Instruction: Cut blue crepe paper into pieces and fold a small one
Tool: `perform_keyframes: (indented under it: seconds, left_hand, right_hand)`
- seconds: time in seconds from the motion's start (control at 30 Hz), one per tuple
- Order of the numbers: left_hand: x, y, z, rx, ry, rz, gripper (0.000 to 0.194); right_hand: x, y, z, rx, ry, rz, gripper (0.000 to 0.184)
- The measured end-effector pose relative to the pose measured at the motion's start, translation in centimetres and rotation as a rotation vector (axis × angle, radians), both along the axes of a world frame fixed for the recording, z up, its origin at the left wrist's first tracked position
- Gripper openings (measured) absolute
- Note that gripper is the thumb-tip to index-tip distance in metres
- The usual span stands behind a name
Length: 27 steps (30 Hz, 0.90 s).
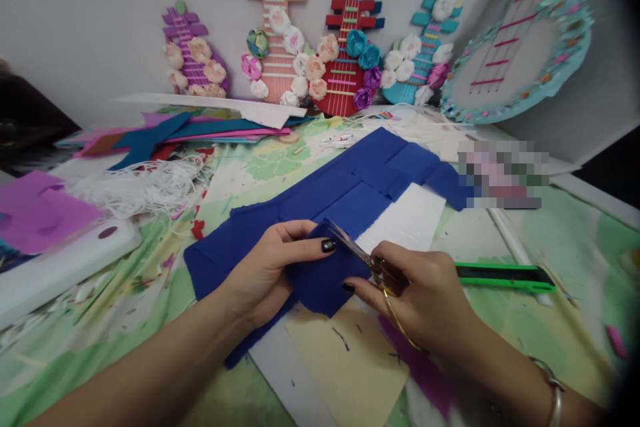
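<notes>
Pinching blue paper (325, 288): left fingers (307, 251) | gripping scissors (358, 250): right fingers (410, 263) | patterned tablecloth (277, 163) | pale wall (100, 27)

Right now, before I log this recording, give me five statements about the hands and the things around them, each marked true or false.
1. The right hand holds scissors. True.
2. The green and black tool lies right of the scissors. True.
3. The left hand holds the green and black tool. False: it holds a blue piece.
4. A bracelet circles the left wrist. False: the silver bracelet is on the right one.
5. Tangled white string hangs from the scissors. False: it lies at the left of the view.
</notes>
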<state>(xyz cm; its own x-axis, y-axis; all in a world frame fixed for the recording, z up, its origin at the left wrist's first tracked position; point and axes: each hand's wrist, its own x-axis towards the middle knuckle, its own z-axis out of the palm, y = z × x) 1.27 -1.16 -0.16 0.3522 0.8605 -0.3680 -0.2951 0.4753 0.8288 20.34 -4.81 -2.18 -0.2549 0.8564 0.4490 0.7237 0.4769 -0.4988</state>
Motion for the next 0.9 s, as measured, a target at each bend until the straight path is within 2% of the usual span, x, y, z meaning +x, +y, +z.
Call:
perform_keyframes:
  seconds: [0.9]
  left_hand:
    - [0.03, -0.17, 0.11, -0.011, -0.026, -0.015, 0.027]
  right_hand:
    - [-0.02, 0.01, 0.02, 0.020, 0.038, 0.011, 0.048]
